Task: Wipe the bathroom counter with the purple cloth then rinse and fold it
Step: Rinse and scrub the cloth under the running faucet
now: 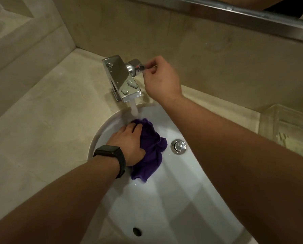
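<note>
The purple cloth [152, 152] lies bunched in the sink [98, 136], towards the basin's back rim. Its upper end is under the water [134, 110] falling from the faucet [122, 80], which stands at the back edge of the counter [50, 111]. The left hand [127, 145] has its fingers curled over the cloth and grips it against the basin, while the right hand [162, 80] pinches the small lever of the handle [137, 67] between thumb and fingertips. The stream strikes only the top fold, so the lower part may well stay unrinsed unless the cloth is turned and opened. A sharp turn of the lever could strengthen the flow and splash the freshly wiped counter, or wet the watch [112, 154] on the left wrist. A loose corner hangs near the drain stopper [178, 146] and might cover it, slowing drainage. Lifting the cloth out unwrung would probably drip over the counter.
</note>
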A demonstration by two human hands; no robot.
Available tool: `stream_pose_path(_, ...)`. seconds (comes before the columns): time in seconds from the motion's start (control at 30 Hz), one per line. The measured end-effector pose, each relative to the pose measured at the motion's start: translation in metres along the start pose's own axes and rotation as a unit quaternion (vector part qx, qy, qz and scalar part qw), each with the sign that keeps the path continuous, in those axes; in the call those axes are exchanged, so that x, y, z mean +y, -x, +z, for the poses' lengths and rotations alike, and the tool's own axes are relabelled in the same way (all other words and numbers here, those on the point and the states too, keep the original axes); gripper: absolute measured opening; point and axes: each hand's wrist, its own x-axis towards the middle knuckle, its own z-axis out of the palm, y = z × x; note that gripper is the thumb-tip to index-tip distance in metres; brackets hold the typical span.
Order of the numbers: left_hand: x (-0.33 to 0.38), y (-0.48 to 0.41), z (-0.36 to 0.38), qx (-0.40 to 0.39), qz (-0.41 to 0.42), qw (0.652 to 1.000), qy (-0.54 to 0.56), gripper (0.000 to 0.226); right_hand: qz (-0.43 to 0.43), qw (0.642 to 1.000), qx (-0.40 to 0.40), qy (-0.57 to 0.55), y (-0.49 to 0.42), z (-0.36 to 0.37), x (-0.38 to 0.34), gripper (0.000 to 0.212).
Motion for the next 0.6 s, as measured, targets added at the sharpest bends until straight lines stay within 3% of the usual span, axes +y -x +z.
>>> stream_pose_path(0.17,0.001,0.001,0.012,-0.012,-0.004,1.0,0.015,0.08,-0.025,0.995,-0.068,-0.063,0.01,-0.005,0.013,0.03)
stream_pose_path(0.27,0.0,0.001,0.021,-0.013,-0.01,1.0,0.009,0.081,-0.052,0.997,-0.054,-0.012,0.049,0.006,0.05,0.031)
stream_pose_path(0.33,-0.002,0.0,0.026,-0.016,-0.004,1.0,0.004,0.086,-0.007,0.992,-0.108,0.064,0.077,0.019,0.088,0.039)
stream_pose_path(0.47,-0.007,-0.002,0.04,-0.004,-0.022,0.999,-0.047,0.121,0.001,0.927,-0.3,0.225,0.114,0.044,0.141,0.098)
stream_pose_path(0.53,-0.008,-0.006,0.047,-0.01,-0.025,0.996,-0.085,0.138,-0.015,0.901,-0.334,0.278,0.118,0.05,0.149,0.126)
stream_pose_path(0.6,-0.007,-0.012,0.053,-0.02,-0.019,0.994,-0.104,0.145,-0.023,0.885,-0.343,0.314,0.115,0.055,0.151,0.139)
